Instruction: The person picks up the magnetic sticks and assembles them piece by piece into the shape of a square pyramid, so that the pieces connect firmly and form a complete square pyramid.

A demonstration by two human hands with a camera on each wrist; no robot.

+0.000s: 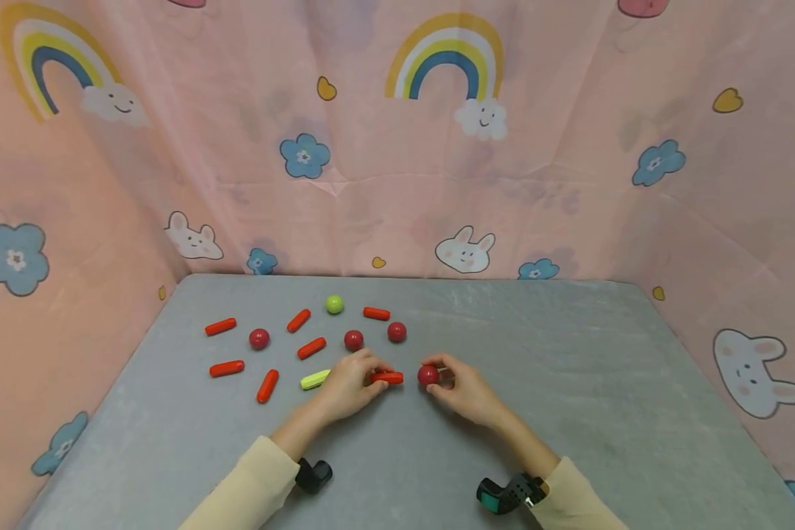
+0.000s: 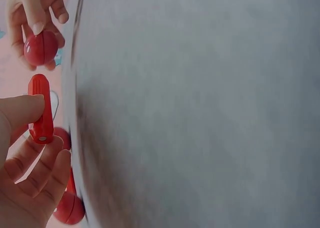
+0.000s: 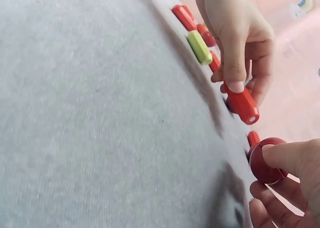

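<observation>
My left hand (image 1: 348, 384) pinches a red rod (image 1: 387, 377) low over the grey table (image 1: 570, 383); the left wrist view shows the red rod (image 2: 41, 108) between thumb and fingers, and the right wrist view shows the same rod (image 3: 241, 103). My right hand (image 1: 465, 388) holds a dark red ball (image 1: 428, 375) just right of the rod's end. That ball (image 2: 40, 47) shows at the top left of the left wrist view and as the ball (image 3: 266, 161) under my thumb in the right wrist view. A small gap separates rod and ball.
Behind and left of the hands lie several red rods such as one rod (image 1: 220, 326), a yellow-green rod (image 1: 314, 380), three dark red balls such as one ball (image 1: 259, 338), and a green ball (image 1: 334, 304). Pink patterned cloth walls (image 1: 397, 147) enclose three sides of the table.
</observation>
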